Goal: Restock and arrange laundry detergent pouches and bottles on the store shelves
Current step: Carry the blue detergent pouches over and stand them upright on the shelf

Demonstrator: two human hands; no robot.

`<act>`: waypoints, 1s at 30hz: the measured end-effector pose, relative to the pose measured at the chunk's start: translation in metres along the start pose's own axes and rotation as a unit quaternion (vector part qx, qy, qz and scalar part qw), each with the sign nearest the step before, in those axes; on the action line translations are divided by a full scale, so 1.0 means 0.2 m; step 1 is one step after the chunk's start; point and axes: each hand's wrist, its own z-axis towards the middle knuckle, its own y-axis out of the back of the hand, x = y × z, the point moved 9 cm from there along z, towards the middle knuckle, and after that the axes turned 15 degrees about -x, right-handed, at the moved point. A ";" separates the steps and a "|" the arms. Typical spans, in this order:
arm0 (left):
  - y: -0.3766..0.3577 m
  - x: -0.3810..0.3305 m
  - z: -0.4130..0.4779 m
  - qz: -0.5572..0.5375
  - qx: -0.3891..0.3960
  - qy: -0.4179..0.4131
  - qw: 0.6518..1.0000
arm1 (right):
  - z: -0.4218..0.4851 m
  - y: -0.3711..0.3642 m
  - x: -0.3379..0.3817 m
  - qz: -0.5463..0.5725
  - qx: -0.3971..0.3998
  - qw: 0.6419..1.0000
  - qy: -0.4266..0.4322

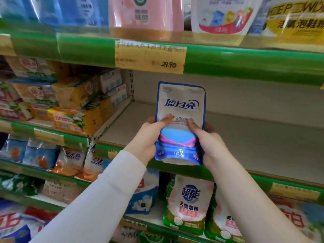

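A blue and white detergent pouch [180, 109] stands upright in the air in front of the middle shelf [245, 137]. My left hand [149, 137] grips its left edge, thumb pressed on the front. My right hand [208, 144] grips its right edge, thumb on the front too. The pouch's bottom hangs just below the shelf's green front rail. The shelf board behind the pouch is bare beige metal.
Large pouches and a pink bottle [145, 14] crowd the top shelf above a yellow price tag [150, 57]. Soap boxes [75, 109] fill the shelf section to the left. Washing powder bags [187, 204] stand on the shelf below.
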 end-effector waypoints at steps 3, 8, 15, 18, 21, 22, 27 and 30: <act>0.03 -0.05 0.08 -0.001 -0.006 -0.005 1.000 | 0.04 -0.09 0.00 0.013 0.005 1.000 0.005; 0.11 -0.14 0.22 0.012 -0.016 -0.007 1.000 | 0.08 -0.25 0.01 -0.010 -0.002 0.999 0.044; 0.17 -0.17 0.45 0.028 0.010 0.020 0.999 | 0.20 -0.43 -0.04 -0.031 0.001 0.997 0.075; 0.13 -0.20 0.55 0.003 0.044 -0.016 0.999 | 0.32 -0.46 -0.03 -0.046 -0.016 0.992 0.115; 0.06 -0.23 0.64 -0.016 0.079 -0.058 0.995 | 0.44 -0.48 -0.03 -0.051 -0.026 0.990 0.127; 0.04 -0.24 0.67 -0.017 0.085 -0.068 0.994 | 0.47 -0.49 -0.02 -0.045 -0.021 0.990 0.129; -0.03 -0.31 0.81 -0.012 0.094 -0.103 0.990 | 0.67 -0.56 0.01 -0.030 0.002 0.988 0.149; -0.04 -0.36 0.90 -0.006 0.089 -0.123 0.988 | 0.77 -0.61 0.01 -0.023 0.020 0.987 0.157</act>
